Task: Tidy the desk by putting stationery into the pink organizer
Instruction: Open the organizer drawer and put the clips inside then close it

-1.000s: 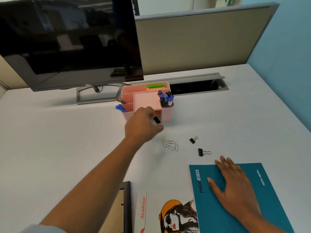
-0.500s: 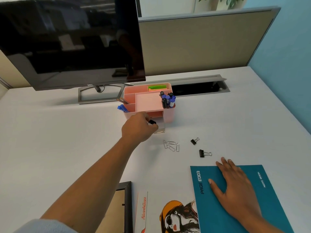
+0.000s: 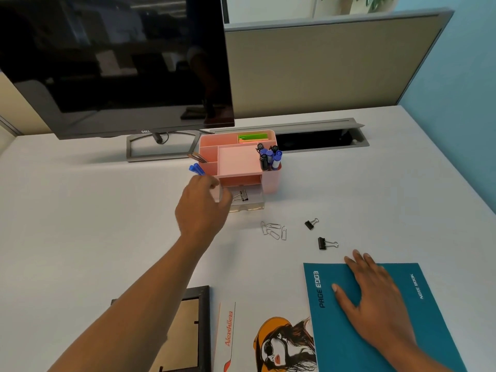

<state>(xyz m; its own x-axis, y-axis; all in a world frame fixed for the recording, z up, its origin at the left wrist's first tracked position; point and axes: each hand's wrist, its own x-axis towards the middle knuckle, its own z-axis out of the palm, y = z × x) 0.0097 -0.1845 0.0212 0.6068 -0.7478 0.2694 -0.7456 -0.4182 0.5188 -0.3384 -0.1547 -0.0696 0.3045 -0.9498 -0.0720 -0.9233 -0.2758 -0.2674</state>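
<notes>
Pink organizer [image 3: 239, 159] stands on the tabletop [image 3: 80, 224], clear drawer [image 3: 248, 204] pulled out, one black binder clip [image 3: 241, 196] inside. Left hand [image 3: 201, 208] just left of the clip, fingers loosely curled, holding nothing visible. Right hand [image 3: 375, 296] flat, spread on a blue notebook [image 3: 429, 331].

The pink organizer [image 3: 239, 159] stands upright just beyond the left hand [image 3: 201, 208], its clear drawer [image 3: 248, 201] pulled open beside the fingers, a black binder clip [image 3: 241, 196] lying inside. Pens [image 3: 269, 157] stand in its cup, farther right of the hand. Silver paper clips [image 3: 274, 230] lie loose on the desk right of the hand, nearer the person. Two more binder clips [image 3: 311, 224] [image 3: 326, 243] lie beyond them, well apart from the hand.
</notes>
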